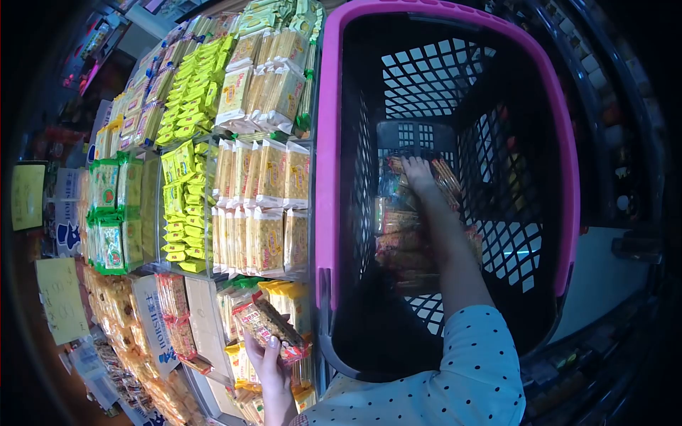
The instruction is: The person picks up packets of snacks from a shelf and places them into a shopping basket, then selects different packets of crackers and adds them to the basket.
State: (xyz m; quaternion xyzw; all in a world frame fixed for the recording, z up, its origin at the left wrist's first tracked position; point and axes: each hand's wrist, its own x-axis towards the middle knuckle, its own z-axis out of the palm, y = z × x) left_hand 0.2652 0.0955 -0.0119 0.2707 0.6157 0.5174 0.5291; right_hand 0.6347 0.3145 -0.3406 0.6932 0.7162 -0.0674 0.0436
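Note:
My left hand (pixel 270 366) grips a red-wrapped snack packet (pixel 271 326) with dark contents showing through its clear wrapping. It is above the lower bins of the display, just left of the basket. My right hand (pixel 419 172) is deep inside a black shopping basket (pixel 328 177) with a pink rim. Its fingers close over a clear-wrapped snack packet (pixel 446 177) on the pile at the far end; the fingertips are partly lost in shadow. Nearer to me, more red-wrapped packets (pixel 401 248) lie in the basket, partly behind my right forearm.
Display bins at left hold white-wrapped snack packs (pixel 263 174), yellow-green packets (pixel 188 177) and green-edged packs (pixel 110 245). Red packets (pixel 176 312) stand in a lower bin beside a cardboard-coloured panel. Yellow handwritten signs (pixel 60 298) hang at far left. Dark shelving runs along the right.

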